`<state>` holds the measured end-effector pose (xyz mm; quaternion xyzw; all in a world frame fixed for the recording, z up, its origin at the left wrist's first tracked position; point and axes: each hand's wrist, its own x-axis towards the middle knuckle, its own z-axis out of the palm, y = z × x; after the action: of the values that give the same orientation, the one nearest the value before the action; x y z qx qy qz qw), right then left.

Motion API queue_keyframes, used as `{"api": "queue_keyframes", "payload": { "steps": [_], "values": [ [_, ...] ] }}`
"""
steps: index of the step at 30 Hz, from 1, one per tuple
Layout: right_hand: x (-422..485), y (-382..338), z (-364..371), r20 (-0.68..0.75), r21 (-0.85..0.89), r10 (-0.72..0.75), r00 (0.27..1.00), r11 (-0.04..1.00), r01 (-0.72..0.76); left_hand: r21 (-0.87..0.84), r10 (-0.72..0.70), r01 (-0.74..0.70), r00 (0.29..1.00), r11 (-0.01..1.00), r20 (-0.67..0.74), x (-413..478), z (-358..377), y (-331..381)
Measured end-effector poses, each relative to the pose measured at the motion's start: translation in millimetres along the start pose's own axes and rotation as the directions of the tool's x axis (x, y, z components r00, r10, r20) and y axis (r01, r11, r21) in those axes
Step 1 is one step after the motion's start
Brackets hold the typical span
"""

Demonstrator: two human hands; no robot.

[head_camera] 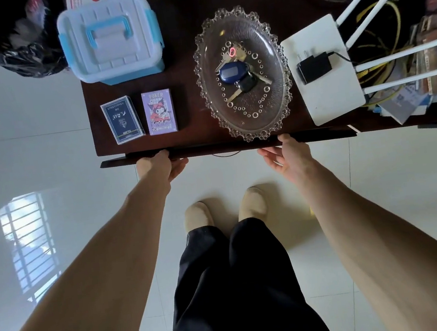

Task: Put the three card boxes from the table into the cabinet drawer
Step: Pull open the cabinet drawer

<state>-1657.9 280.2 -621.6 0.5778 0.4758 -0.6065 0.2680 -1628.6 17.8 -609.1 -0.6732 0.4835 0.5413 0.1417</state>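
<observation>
I see two card boxes on the cabinet top [188, 67], near its front-left corner: a dark blue card box [122, 120] and, just beside it to the right, a purple poker box [159, 112]. A third is not clearly identifiable; a red-and-white item at the back edge is cropped and I cannot tell what it is. The drawer front [226, 147] shows as a dark strip standing slightly proud of the front edge, so I judge the drawer barely open. Risk: an uneven pull could skew and jam it, and a sharp tug could jolt the cabinet and shift the glass dish [242, 73] holding keys [236, 73], whose rim sits at the front edge directly above the drawer. My left hand [163, 165] lies against the drawer front with fingers curled underneath, holding no object. My right hand [283, 154] touches the same strip further right, fingers loosely spread, palm partly open, gripping nothing else. The white router [321, 70] near the right edge stands clear of both hands.
</observation>
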Motion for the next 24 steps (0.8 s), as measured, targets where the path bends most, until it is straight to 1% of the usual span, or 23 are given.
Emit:
{"api": "queue_keyframes", "payload": {
  "steps": [3,8,13,17,21,24],
  "values": [
    [-2.2,2.6,-0.5,-0.014,0.003,0.001,1.0,1.0,-0.001,0.042,-0.021,0.02,1.0,0.999,0.011,1.7,-2.2,-0.6],
    [-6.5,17.1,-7.4,-0.051,-0.001,0.005,0.999,1.0,-0.006,0.068,-0.062,0.063,0.998,0.996,-0.009,-3.4,-11.4,-10.8],
    [-13.3,41.1,-23.5,-0.095,0.016,0.051,0.994,0.999,-0.049,0.097,-0.082,0.083,0.997,0.992,-0.011,-10.0,-25.8,-33.0],
    [-22.7,63.9,-38.8,-0.131,0.042,0.076,0.988,0.997,-0.072,0.122,-0.13,0.132,0.991,0.984,-0.02,-15.0,-40.4,-57.0],
    [-29.7,86.8,-52.6,-0.151,0.013,0.085,0.985,0.996,-0.084,0.142,-0.174,0.175,0.985,0.974,-0.017,-19.9,-54.1,-78.3],
    [-33.2,99.7,-62.4,-0.173,-0.002,0.084,0.981,0.996,-0.085,0.13,-0.163,0.163,0.987,0.978,-0.01,-23.5,-62.8,-94.8]
  ]
}}
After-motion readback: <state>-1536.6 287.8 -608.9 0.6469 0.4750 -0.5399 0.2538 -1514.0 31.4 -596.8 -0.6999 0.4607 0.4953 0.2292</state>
